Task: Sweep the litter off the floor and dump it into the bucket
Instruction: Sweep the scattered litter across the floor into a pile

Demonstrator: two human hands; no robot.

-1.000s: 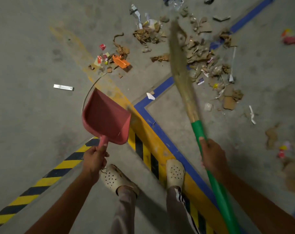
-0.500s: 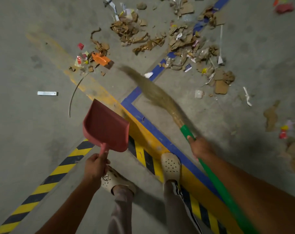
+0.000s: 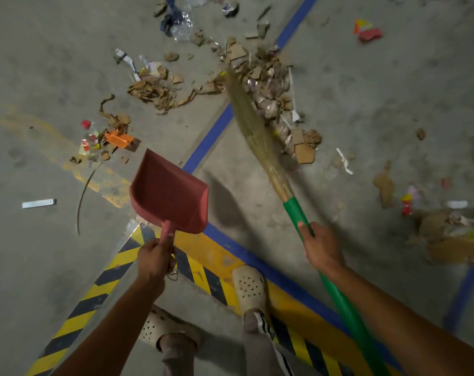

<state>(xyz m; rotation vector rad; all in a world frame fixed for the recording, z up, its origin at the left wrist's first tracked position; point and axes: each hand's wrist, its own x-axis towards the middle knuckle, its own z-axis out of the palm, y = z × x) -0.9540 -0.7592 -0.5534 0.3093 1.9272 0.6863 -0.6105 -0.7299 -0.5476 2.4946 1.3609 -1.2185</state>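
Note:
My left hand [image 3: 155, 257] grips the handle of a red dustpan [image 3: 170, 191], held above the floor with its mouth pointing away from me. My right hand [image 3: 321, 246] grips the green handle of a straw broom [image 3: 257, 137]. The broom's bristles reach forward into a heap of torn cardboard and paper litter [image 3: 268, 85] lying across the blue floor line. A second brown cardboard heap [image 3: 155, 89] lies left of it. A smaller cluster with an orange piece [image 3: 119, 138] sits further left. No bucket is in view.
Concrete floor with blue line [image 3: 208, 139], yellow band and black-yellow hazard stripes [image 3: 100, 291] by my feet. A white strip [image 3: 39, 203] and a curved wire [image 3: 84, 194] lie left. More cardboard [image 3: 447, 234] and wrappers [image 3: 367, 31] lie right. A crushed plastic bottle [image 3: 180, 23] lies at top.
The broom has swung from the left, near the blue line corner, back forward and right into the main litter heap. The dustpan stays held in my left hand.

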